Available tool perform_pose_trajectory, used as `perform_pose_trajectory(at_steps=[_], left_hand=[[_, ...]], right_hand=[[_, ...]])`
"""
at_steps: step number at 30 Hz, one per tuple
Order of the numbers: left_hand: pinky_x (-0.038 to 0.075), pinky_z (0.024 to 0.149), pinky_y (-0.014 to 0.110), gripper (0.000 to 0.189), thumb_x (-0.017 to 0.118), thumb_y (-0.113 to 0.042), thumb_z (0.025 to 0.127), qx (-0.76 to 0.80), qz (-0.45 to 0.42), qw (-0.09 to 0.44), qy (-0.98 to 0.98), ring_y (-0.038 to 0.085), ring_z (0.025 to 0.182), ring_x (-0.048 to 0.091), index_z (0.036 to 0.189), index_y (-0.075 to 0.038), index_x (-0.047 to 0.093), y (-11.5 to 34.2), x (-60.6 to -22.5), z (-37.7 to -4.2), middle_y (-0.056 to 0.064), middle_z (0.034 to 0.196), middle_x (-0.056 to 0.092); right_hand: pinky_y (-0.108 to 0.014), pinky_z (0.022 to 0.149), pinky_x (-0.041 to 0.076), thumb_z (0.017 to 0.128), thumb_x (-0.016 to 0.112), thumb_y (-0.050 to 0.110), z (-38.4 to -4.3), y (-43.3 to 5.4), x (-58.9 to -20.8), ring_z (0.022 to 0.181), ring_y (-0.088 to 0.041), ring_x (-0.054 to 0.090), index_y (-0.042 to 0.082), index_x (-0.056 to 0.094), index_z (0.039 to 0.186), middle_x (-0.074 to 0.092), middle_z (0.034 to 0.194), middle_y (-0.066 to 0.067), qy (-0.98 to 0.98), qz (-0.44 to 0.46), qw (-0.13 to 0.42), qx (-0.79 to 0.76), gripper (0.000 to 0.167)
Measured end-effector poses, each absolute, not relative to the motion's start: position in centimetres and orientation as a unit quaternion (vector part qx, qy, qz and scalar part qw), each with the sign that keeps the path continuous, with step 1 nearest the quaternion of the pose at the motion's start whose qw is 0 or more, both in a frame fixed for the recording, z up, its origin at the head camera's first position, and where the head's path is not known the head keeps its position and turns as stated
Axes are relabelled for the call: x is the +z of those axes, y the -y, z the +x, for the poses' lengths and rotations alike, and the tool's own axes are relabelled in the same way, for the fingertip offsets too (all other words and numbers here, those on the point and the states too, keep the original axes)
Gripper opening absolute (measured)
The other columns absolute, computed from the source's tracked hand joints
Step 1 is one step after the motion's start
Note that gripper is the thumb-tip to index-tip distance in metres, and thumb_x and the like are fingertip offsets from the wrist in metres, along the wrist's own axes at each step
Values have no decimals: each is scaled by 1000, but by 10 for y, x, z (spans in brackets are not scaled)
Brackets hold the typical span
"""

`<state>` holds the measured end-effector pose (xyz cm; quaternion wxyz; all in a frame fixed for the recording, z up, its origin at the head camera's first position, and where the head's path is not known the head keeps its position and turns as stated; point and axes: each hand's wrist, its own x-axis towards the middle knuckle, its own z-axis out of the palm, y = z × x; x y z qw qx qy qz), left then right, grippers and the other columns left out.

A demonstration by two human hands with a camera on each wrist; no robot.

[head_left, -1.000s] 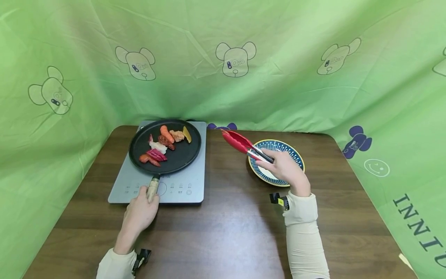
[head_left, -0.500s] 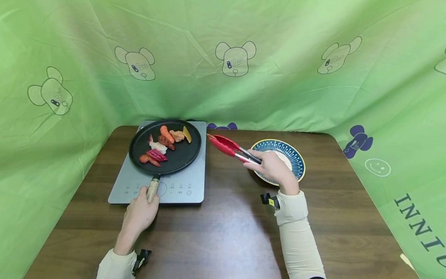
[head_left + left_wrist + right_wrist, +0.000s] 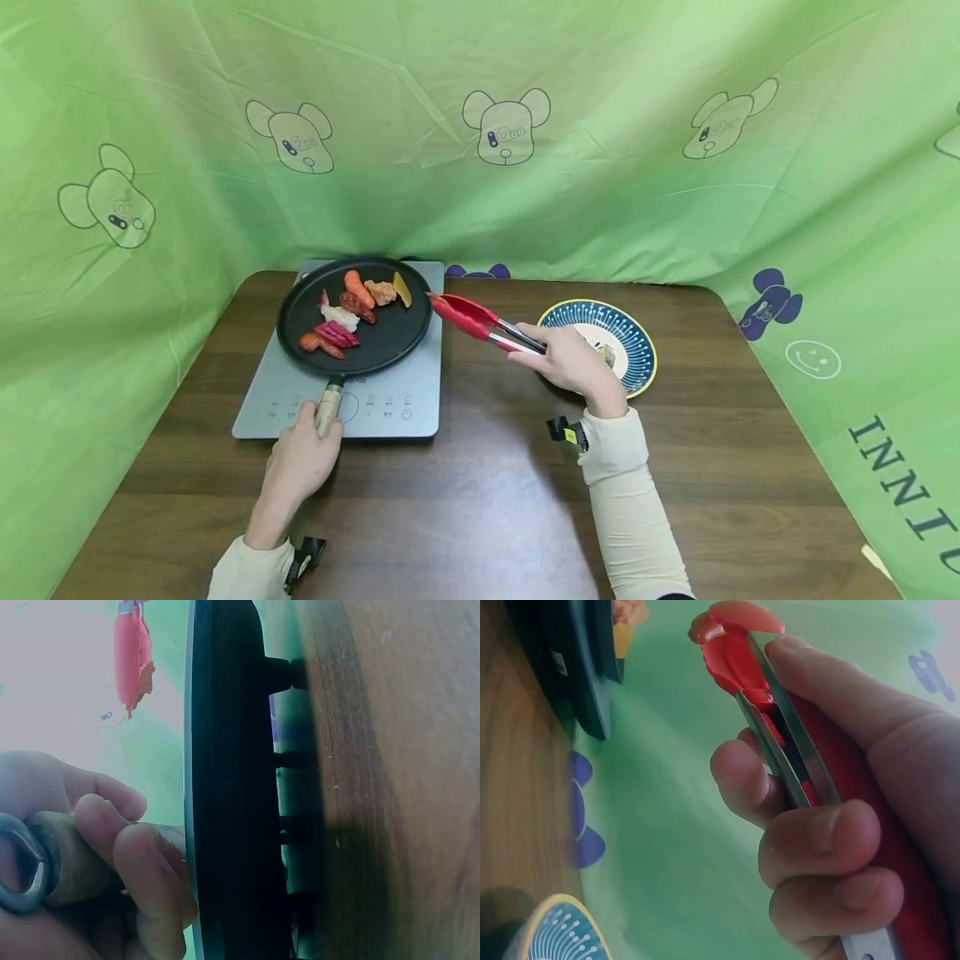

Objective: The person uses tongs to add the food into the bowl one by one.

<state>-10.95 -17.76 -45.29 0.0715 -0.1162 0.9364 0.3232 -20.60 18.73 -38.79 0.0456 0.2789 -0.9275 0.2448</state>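
My left hand [image 3: 303, 450] grips the light-coloured handle [image 3: 328, 407] of a flat black frying pan [image 3: 390, 337], which sits on a silver induction cooktop [image 3: 408, 383]. Several food pieces lie in the pan, among them an orange sausage-like piece [image 3: 357, 288], a white-and-red shrimp [image 3: 340, 316] and a yellow wedge [image 3: 402, 289]. My right hand [image 3: 573, 362] holds red-tipped tongs [image 3: 465, 315], their tips at the pan's right rim. A small orange-red piece [image 3: 146, 678] shows between the tips in the left wrist view; its kind is unclear.
A blue-patterned plate [image 3: 639, 354] with a yellow rim stands on the wooden table [image 3: 495, 492] to the right, partly behind my right hand; a small pale piece [image 3: 608, 356] lies in it. A green curtain [image 3: 585, 217] hangs behind and at both sides.
My right hand has moved left with the tongs, from over the plate to the pan's right rim. More of the plate shows now. The left hand and pan have stayed in place.
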Motion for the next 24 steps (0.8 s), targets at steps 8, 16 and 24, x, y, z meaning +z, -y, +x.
perform_pose_trajectory(at_steps=[8,16,24], left_hand=[[35,46,37,52,42,-34,94,319,-117,68,-938,25,56,48,133,-2,32,179,-453,-109,14,76,51],[35,46,36,52,42,-34,94,321,-118,67,-937,25,55,48,133,-2,32,178,-452,-109,14,74,51],[35,46,36,52,43,-33,94,322,-118,67,-937,25,56,48,133,-2,32,177,-453,-109,14,75,51]], right_hand=[[-33,60,43,87,67,35,-208,-174,-394,59,-15,48,11,62,123,61,78,-4,927,281,46,245,43],[-29,54,41,87,67,34,-210,-155,-405,55,-11,46,15,64,111,55,67,3,921,303,35,243,31],[-28,52,42,86,68,35,-209,-140,-414,54,-12,48,13,64,118,56,67,1,927,294,29,230,39]])
